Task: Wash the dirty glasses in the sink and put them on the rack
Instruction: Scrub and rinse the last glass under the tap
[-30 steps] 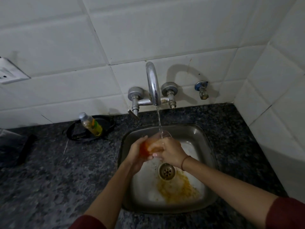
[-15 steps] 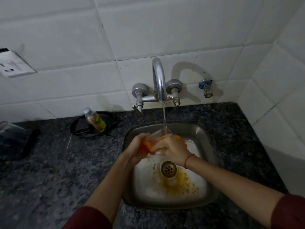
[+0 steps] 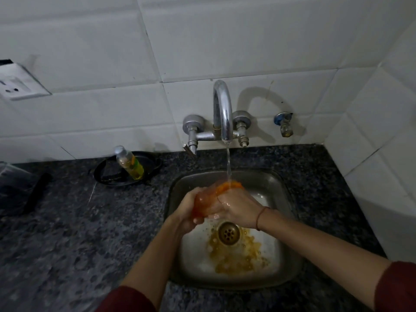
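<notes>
Orange-stained glass (image 3: 206,202) sits over the sink (image 3: 290,262), tilted so its mouth points up-right into the tap's (image 3: 222,109) stream. Left hand (image 3: 188,210) is wrapped round its base; right hand (image 3: 238,207) is closed over the rim.

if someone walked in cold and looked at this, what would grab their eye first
First, the two hands, left hand and right hand, wrapped around an orange-stained glass under the thin stream from the chrome tap, over the middle of the steel sink. Next, the yellow-orange residue spread across the sink floor around the drain. A small bottle of yellow liquid leans in a black dish on the dark counter, left of the sink.
</notes>
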